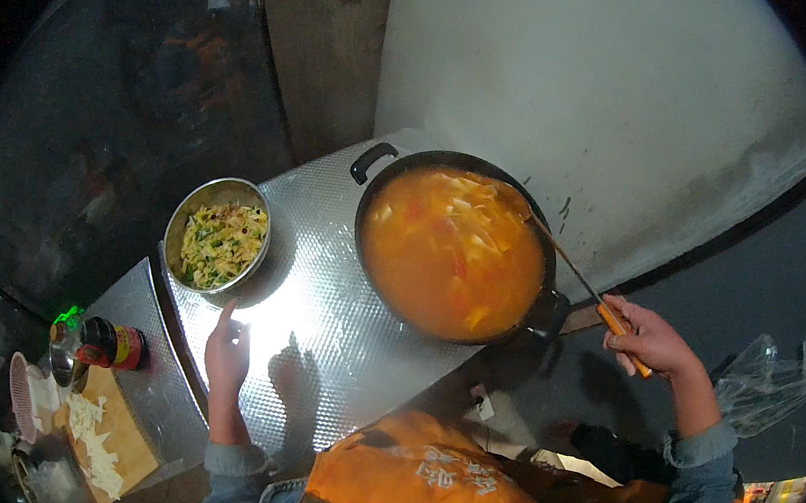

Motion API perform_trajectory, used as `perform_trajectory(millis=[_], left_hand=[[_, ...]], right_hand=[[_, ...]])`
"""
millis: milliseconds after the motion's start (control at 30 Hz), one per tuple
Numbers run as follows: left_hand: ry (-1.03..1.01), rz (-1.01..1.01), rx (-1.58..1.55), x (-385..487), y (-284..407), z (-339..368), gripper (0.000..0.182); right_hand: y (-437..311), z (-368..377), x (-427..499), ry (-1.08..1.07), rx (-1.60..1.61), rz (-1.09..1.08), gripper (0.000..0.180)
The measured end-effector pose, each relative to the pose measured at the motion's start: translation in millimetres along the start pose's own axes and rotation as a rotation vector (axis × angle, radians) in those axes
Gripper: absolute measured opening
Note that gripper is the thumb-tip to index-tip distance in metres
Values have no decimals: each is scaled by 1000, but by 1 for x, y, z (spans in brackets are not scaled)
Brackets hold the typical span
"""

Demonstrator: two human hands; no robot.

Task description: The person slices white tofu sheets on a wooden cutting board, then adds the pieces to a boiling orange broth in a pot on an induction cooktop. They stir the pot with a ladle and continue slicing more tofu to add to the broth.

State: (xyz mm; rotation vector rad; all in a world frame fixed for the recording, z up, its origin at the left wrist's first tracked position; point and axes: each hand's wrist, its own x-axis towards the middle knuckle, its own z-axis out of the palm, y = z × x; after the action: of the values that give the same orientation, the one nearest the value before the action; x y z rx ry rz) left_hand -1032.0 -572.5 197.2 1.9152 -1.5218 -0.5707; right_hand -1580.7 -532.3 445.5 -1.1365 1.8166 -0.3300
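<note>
A wide black pot [449, 339] holds orange-red soup [437, 269] with pale flat pieces [477, 237] and red bits in it. My right hand [645, 340] grips the orange handle of a long metal cooking utensil [576, 272]. Its shaft crosses the pot's right rim, and its far end dips into the soup, so I cannot tell whether it is a ladle or a turner. My left hand [228, 355] is empty, index finger extended, just below a metal bowl [261, 267]. Chopped yellow and green food [222, 245] fills part of that bowl.
Silvery embossed foil covers the table [361, 378]. At lower left are a dark-capped jar [114, 344], a wooden cutting board [136, 451] with white chopped pieces [94, 440], and a pink basket [21, 397]. A pale wall [573, 71] rises behind the pot; a clear plastic bag [761, 388] lies right.
</note>
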Motion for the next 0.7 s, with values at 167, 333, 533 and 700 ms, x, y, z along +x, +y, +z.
perform_trajectory(millis=[167, 333, 533, 700], left_hand=[[-19, -61, 3, -6, -3, -2, 48], [-27, -39, -14, -11, -6, -6, 49], [-15, -60, 24, -13, 2, -8, 50], [-35, -31, 13, -9, 1, -5, 49]], right_hand=[[4, 16, 10, 53, -583, 42, 63], [21, 20, 22, -126, -262, 91, 62], [23, 28, 21, -340, 133, 229, 62], [24, 38, 10, -478, 339, 296, 61]])
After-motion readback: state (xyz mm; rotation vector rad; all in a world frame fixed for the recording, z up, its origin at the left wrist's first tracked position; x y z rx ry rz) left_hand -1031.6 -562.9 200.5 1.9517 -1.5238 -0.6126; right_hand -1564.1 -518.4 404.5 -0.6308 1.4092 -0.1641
